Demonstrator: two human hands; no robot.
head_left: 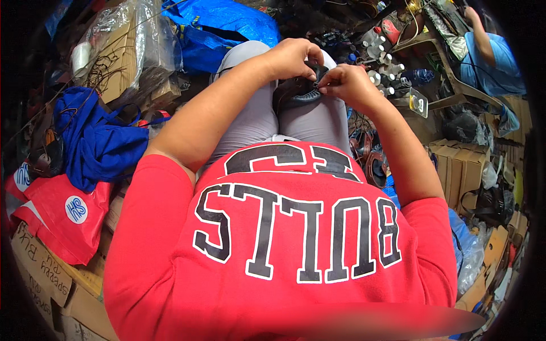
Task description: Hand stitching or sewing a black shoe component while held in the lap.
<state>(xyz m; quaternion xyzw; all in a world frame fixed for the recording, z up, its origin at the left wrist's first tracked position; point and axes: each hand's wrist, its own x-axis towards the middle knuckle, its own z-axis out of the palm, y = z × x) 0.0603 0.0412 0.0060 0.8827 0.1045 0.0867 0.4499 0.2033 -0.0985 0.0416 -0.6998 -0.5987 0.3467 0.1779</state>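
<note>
Footwear (297, 95), dark, is resting on the right thigh of grey trousers (313, 122). The left hand (294, 61) is pinching its far part; the right hand (348, 84) is holding its fingertips narrowly together beside it, any grasped piece being hidden.

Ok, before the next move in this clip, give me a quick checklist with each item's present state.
1. Dark shoe supported: ok, on the lap over the grey trousers.
2. Left hand in place: ok, at the shoe's upper side.
3. Right hand in place: ok, at the shoe's right edge.
4. What the fingertips pinch: cannot tell, too small and dark.
5. Bottles apart from the shoe: ok, beyond the right hand.
6. Uncluttered surroundings: not ok, things crowd both sides.
</note>
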